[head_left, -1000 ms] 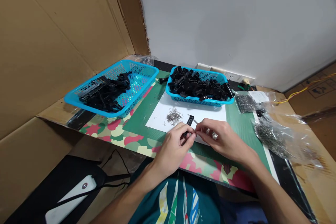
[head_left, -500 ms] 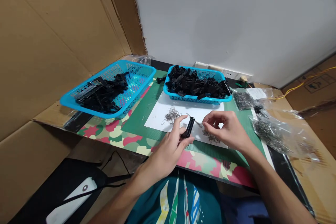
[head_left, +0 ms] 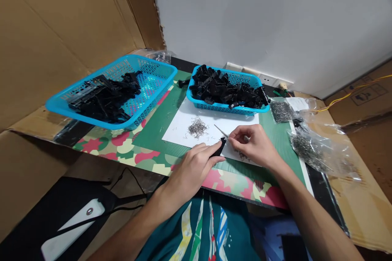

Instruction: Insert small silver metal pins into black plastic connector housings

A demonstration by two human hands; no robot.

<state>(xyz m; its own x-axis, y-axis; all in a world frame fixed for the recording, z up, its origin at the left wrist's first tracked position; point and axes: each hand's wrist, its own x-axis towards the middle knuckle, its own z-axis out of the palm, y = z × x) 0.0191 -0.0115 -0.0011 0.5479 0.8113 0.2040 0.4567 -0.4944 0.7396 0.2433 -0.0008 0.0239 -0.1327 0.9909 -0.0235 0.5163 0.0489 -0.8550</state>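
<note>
My left hand (head_left: 194, 167) is closed around a black plastic part (head_left: 221, 147), its fingers lying over most of it and only the upper end showing. Beside it, my right hand (head_left: 255, 142) pinches one end of a thin metal rod-like tool (head_left: 221, 131), which points up and to the left over white paper (head_left: 174, 130). A pile of small bent metal wire pieces (head_left: 197, 127) lies on the paper beyond my left hand. A second pile of wire pieces (head_left: 241, 155) is partly hidden under my right hand.
A blue basket (head_left: 153, 102) with black parts stands at the left. Another blue basket (head_left: 226, 108), heaped with black parts, is at the back. Clear bags of small metal pieces (head_left: 281, 111) lie on the right, near a wall socket (head_left: 268, 80). Cardboard (head_left: 61, 16) rises on the left.
My left fingers have closed further over the black part, covering more of it. My right hand has moved slightly left with the metal tool at its fingertips. The view has shifted slightly.
</note>
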